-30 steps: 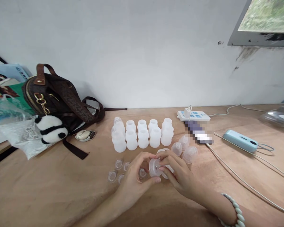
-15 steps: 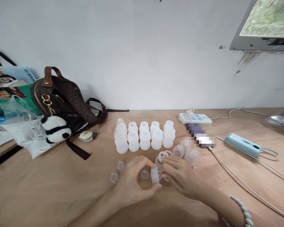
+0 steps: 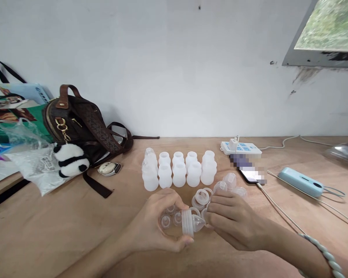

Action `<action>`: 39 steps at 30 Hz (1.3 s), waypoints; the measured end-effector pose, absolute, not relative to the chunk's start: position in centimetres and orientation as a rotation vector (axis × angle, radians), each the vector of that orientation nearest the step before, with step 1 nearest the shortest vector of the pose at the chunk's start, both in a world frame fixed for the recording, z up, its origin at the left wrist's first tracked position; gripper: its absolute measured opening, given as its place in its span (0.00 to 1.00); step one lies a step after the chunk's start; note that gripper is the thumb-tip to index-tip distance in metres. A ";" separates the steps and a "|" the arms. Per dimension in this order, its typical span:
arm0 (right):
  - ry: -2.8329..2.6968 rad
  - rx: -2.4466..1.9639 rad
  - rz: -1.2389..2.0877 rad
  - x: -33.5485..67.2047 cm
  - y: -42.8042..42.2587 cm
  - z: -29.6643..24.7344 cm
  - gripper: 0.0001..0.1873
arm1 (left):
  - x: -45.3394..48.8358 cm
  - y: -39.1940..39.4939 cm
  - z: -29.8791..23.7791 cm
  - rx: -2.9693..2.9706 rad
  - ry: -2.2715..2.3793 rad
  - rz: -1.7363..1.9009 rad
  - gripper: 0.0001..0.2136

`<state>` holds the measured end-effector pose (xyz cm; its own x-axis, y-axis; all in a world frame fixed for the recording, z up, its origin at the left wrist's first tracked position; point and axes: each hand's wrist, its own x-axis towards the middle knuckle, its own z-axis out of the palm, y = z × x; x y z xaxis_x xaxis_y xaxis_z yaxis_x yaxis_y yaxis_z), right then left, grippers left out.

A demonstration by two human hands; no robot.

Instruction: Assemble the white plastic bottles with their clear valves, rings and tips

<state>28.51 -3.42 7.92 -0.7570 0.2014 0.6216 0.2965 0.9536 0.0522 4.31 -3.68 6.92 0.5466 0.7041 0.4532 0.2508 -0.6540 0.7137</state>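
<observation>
My left hand [image 3: 156, 227] is closed around a translucent screw ring [image 3: 188, 222] turned on its side. A clear silicone nipple [image 3: 197, 222] sticks out of the ring to the right. My right hand [image 3: 234, 220] is closed in a pinch at the nipple's tip. Small clear nipples [image 3: 169, 218] lie under my left fingers. Loose rings [image 3: 202, 197] and clear dome caps [image 3: 230, 181] lie just behind my hands. Several small white bottles [image 3: 178, 170] stand in two rows further back.
A brown bag [image 3: 81, 125] with a panda toy [image 3: 71, 160] sits at the left, by plastic bags [image 3: 26, 162]. A power strip [image 3: 240, 148], a phone [image 3: 251, 174], cables [image 3: 295, 216] and a light blue device [image 3: 300, 182] lie at the right on the wooden table [image 3: 60, 231].
The ring has turned from facing me to lying side-on, and the nipple now pokes out of it toward my right hand. Both hands have dropped lower and nearer.
</observation>
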 end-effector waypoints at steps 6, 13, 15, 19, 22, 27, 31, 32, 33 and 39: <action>-2.352 -0.478 -0.077 28.8 -1.8 8.6 0.16 | 5.2 -2.5 8.3 1.835 0.915 0.829 0.15; -2.333 -0.557 -0.213 28.3 -1.2 8.5 0.13 | 6.2 -1.4 7.4 1.763 0.889 0.919 0.16; -2.323 -0.553 -0.178 28.2 -1.2 8.2 0.12 | 6.1 -1.3 7.4 1.788 0.878 0.921 0.17; -2.299 -0.538 -0.150 28.1 -1.1 7.7 0.12 | 5.6 -1.0 7.8 2.016 0.898 0.894 0.15; -2.294 -0.559 -0.157 28.1 -1.1 7.7 0.12 | 4.6 -0.1 8.1 2.419 0.997 0.975 0.10; -2.309 -0.562 -0.149 27.9 -1.0 7.7 0.12 | 3.5 2.0 7.9 2.888 1.470 0.824 0.10; -2.330 -0.531 -0.089 28.0 -0.9 7.2 0.15 | 3.6 2.3 7.3 3.020 1.742 0.493 0.12; -2.334 -0.526 -0.080 28.0 -0.9 7.1 0.15 | 3.7 2.3 7.2 3.041 1.749 0.454 0.12; -2.336 -0.524 -0.075 28.0 -0.9 7.0 0.16 | 3.8 2.2 7.2 3.059 1.738 0.441 0.11; -2.312 -0.523 -0.093 28.1 -0.8 7.2 0.14 | 3.8 2.0 7.4 3.091 1.626 0.534 0.07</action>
